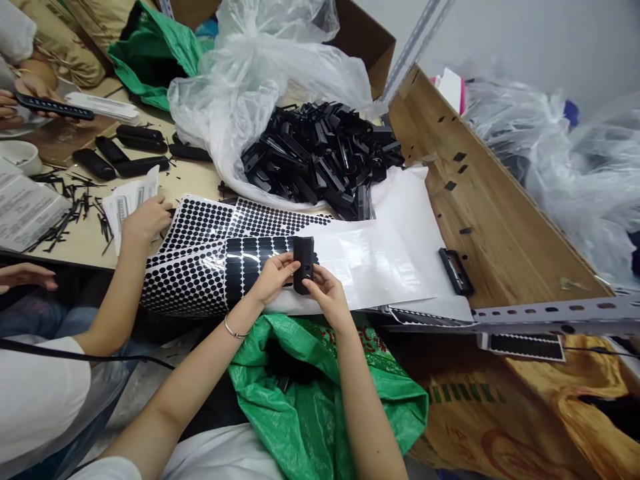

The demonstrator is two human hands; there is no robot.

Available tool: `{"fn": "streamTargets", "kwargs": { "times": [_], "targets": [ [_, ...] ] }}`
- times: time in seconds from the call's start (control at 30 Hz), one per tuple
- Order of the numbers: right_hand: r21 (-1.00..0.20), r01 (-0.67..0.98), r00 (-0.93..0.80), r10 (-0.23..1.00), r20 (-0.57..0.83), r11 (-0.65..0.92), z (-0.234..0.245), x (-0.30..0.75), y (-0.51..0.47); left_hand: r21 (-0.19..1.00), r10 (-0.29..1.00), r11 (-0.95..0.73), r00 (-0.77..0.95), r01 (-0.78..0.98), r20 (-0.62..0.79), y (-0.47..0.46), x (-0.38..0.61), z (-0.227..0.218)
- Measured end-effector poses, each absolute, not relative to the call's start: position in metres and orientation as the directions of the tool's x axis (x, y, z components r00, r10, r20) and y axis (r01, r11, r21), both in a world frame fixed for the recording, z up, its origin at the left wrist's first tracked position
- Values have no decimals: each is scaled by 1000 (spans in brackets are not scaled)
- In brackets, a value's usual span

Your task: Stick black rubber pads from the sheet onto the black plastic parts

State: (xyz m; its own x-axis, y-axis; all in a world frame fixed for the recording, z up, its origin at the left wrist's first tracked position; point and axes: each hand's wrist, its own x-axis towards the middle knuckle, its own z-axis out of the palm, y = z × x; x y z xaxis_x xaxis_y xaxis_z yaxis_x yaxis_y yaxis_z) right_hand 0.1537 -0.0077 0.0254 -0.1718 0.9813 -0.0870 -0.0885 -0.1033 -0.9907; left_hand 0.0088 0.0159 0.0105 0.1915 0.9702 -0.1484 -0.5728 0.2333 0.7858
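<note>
A black, oblong plastic casing [303, 257] is held upright between both my hands, over sheets of black stickers. My left hand [274, 279] pinches its left edge with thumb and fingers. On the lower right side, my right hand [327, 293] grips it, with the thumb on its front face. Beneath them lie a sheet of black strip stickers [245, 257] and a sheet of round black dots [193, 273]. White backing paper [360, 267] spreads to the right. An open green woven bag [300, 427] sits below my forearms, its inside mostly dark.
Beyond the sheets, many black plastic parts [320, 153] spill from a clear plastic bag [235, 87]. One black part [456, 272] rests by the wooden board [480, 200] at right. A co-worker's hand [150, 217] reaches in at left, near white paper slips [127, 200].
</note>
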Motion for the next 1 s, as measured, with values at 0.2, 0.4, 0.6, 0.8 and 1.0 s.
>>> {"fn": "streamTargets", "kwargs": {
  "times": [0.2, 0.4, 0.6, 0.8, 1.0],
  "targets": [
    [-997, -7, -137, 987, -80, -81, 30, 151, -17, 779, 965, 245, 220, -577, -141, 15, 9, 12],
    [-985, 169, 54, 998, -33, -41, 51, 168, -73, 724, 960, 267, 244, -636, -140, 18, 11, 15],
    [-753, 658, -371, 870, -324, 0, 68, 208, -132, 594, 955, 292, 191, -749, -228, 22, 9, 15],
    [-696, 712, -418, 853, -311, 95, 87, 197, -103, 603, 956, 294, 218, -741, -198, 21, 11, 14],
    [-718, 593, -279, 929, 241, 365, 74, 161, 42, 545, 955, 289, 199, -787, -219, 21, 11, 16]
  ]
}}
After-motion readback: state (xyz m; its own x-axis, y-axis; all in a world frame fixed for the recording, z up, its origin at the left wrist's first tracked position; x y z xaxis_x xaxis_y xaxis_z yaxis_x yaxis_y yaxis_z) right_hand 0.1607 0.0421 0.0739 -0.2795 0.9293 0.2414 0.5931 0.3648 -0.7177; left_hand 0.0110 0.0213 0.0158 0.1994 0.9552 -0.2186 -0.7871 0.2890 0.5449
